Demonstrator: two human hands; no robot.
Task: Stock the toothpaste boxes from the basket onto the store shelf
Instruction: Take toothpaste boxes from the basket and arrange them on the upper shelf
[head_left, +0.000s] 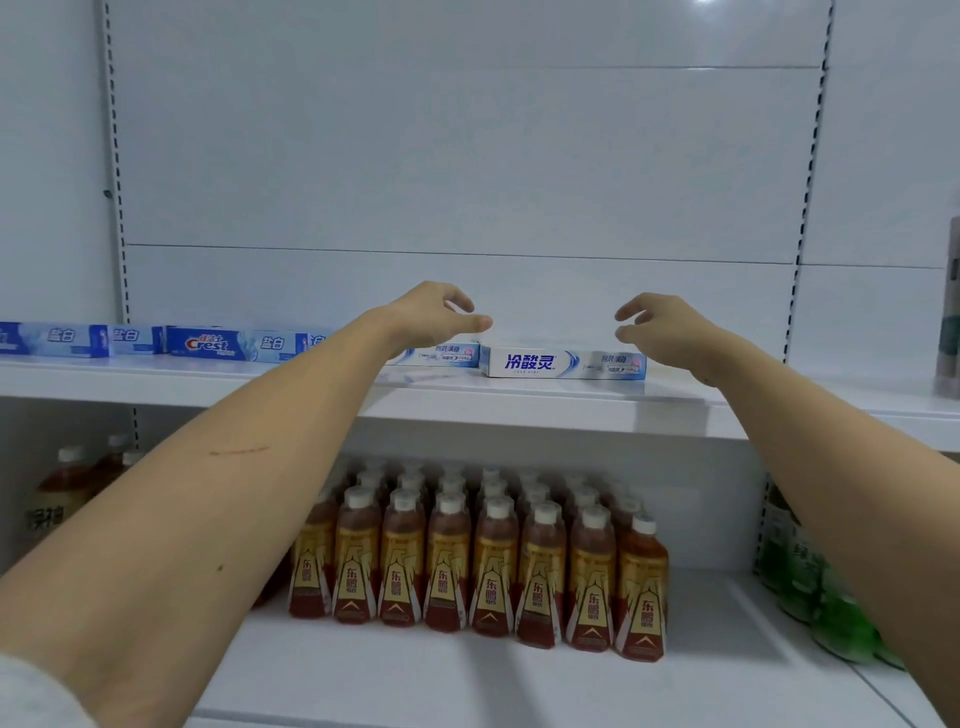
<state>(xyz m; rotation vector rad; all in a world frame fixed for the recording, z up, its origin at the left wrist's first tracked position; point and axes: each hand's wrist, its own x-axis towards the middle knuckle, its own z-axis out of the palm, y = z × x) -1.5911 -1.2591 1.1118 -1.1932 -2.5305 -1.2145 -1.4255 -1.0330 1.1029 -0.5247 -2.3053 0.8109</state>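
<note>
**Both hands off the box, hovering over the shelf**

Big white shelf (519, 400) across the middle, tall bare back panel above it, loads of free room up there. Below, a block of amber bottles (478, 561) packed in rows, green bottles (831, 597) off to the right. Along the shelf's left run sit blue Crest boxes (208, 344), end to end. In the centre, a white box (563, 362) lies flat, long side facing out, set back from the front lip, with a second white box (441, 356) just behind and left of it, partly hidden by the forearm. Left hand (436, 314) hangs above that one, fingers loosely spread, gripping nothing. Right hand (660, 325) hovers over the front box's right end, fingers parted, also holding nothing. Bare shelf stretches right of the boxes.
</note>
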